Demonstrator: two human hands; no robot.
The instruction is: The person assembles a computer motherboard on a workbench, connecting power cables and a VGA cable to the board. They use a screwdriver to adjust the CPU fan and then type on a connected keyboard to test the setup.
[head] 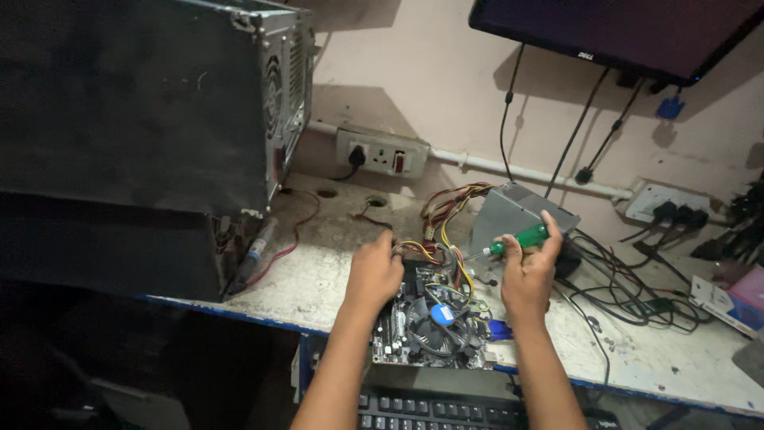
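Head view: right hand around screwdriver.

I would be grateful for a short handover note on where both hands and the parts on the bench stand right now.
Left hand: resting on the top edge of the motherboard, by the coloured wires; grip hidden.
Right hand: holds the green-handled screwdriver, tip pointing left toward the wires.
Grey power supply sits behind the board; computer case stands at left.
Done and left: cannot be told; board lies out of the case.

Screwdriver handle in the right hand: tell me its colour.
Green, translucent-looking. The screwdriver shows best in the head view, gripped by the right hand.
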